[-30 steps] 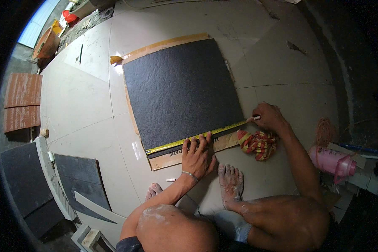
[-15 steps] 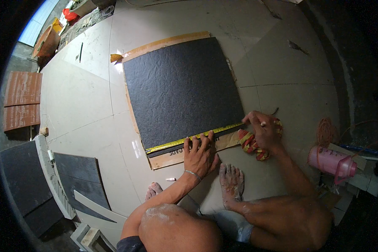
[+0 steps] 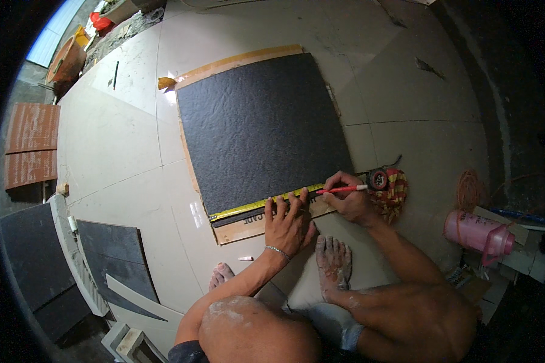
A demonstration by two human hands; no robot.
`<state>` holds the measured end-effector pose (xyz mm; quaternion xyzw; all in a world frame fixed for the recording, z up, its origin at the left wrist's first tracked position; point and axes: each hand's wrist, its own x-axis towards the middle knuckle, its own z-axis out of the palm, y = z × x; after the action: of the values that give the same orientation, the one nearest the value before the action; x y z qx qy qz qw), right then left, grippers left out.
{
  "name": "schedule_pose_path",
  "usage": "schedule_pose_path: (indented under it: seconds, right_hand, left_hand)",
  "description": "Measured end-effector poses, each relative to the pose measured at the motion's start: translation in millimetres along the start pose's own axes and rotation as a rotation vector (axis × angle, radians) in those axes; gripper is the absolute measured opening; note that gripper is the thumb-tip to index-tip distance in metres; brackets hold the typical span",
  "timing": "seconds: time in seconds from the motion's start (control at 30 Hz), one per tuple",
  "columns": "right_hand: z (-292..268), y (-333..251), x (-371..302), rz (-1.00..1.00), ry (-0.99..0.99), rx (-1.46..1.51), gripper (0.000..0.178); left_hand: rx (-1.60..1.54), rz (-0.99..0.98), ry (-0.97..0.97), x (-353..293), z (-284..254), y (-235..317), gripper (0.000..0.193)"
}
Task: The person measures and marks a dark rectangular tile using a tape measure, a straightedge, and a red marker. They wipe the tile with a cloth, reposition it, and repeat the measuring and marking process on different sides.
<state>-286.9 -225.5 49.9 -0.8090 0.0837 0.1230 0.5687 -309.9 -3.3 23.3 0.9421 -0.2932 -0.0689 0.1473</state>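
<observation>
Pale floor (image 3: 112, 136) bears cardboard (image 3: 236, 232) and a dark tile (image 3: 257, 127), ahead of the left hand (image 3: 287, 224) and right hand (image 3: 352, 202). Yellow tape (image 3: 242, 210) is laid along the tile's near side under the left, spread open; the right grips a red pen (image 3: 348, 189) beside it. No mark discernible.

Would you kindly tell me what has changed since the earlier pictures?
The right hand has moved left along the yellow tape, bringing the red pen closer to the left hand. The tape measure's case, hidden before, now shows. The left hand and the dark tile stayed put.
</observation>
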Motion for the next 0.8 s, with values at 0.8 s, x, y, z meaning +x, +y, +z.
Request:
schedule_pose_path:
  seconds: [0.8]
  right_hand:
    - [14.6, 22.9, 2.9, -0.152, 0.016, -0.012, 0.018]
  left_hand:
    - [0.023, -0.033, 0.006, -1.7, 4.9, 1.8, 0.085]
